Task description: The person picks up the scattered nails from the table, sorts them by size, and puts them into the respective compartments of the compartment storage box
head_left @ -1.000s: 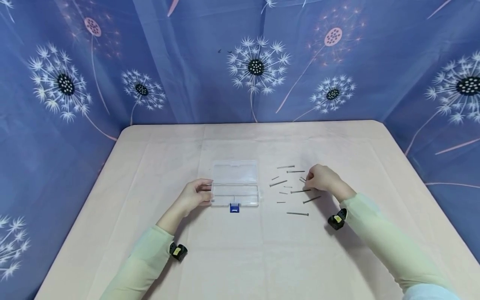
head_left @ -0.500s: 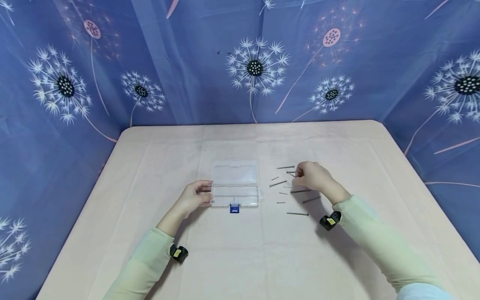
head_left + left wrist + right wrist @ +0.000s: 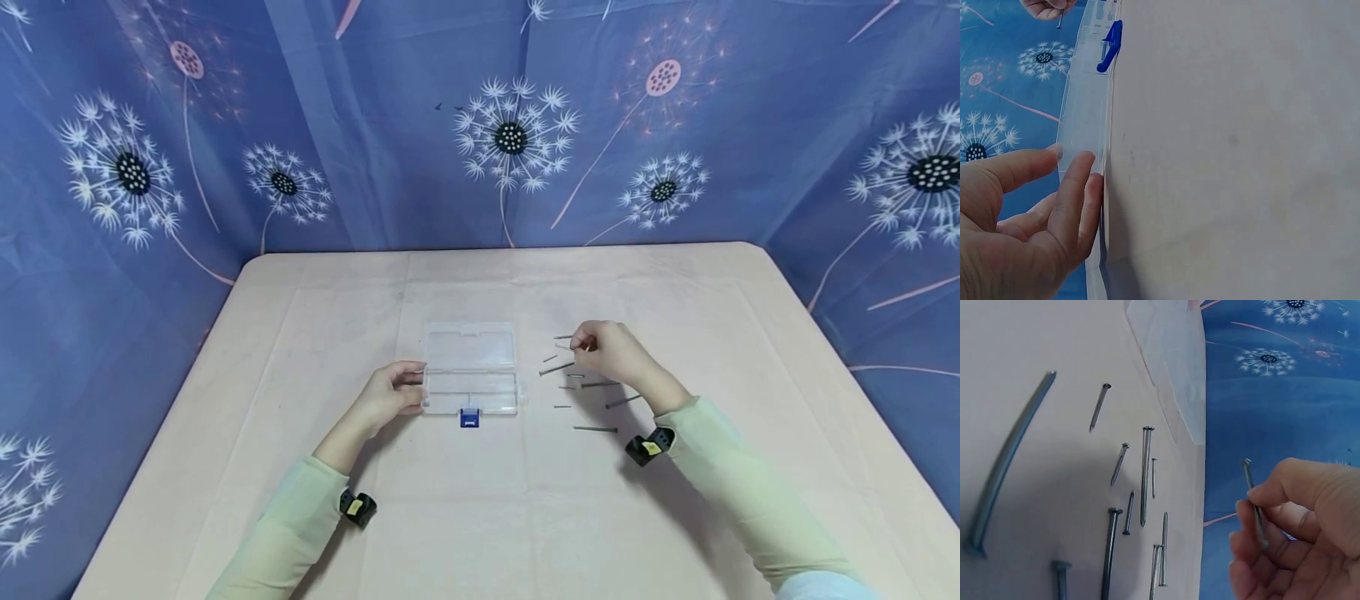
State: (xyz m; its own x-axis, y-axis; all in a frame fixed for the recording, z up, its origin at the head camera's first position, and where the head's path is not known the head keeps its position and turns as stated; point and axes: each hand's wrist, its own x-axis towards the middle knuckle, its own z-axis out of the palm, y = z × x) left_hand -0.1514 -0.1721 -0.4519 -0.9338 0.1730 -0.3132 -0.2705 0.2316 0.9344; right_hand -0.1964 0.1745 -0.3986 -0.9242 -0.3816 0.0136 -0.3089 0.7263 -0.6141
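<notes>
A clear plastic storage box (image 3: 470, 382) lies on the table with its lid (image 3: 470, 343) folded back and a blue latch (image 3: 469, 417) at the front. My left hand (image 3: 386, 398) holds the box's left end, thumb and fingertips at its edges, as the left wrist view shows. Over the loose nails to the right, my right hand (image 3: 611, 348) pinches a small nail (image 3: 1249, 478) between thumb and fingers, clear of the table. Beneath and near it lie large nails (image 3: 596, 429) and small nails (image 3: 562, 407). Inside the box, thin dividers form the compartments.
A pale cloth covers the table (image 3: 465, 508). Behind it and at both sides hangs a blue dandelion-print curtain (image 3: 390, 125). Each wrist bears a small black camera, such as the right one (image 3: 649, 447). The scattered nails lie just right of the box.
My right hand has moved left over the nails, toward the box, carrying the small nail up from the right side of the group. My left hand and the box have stayed in place.
</notes>
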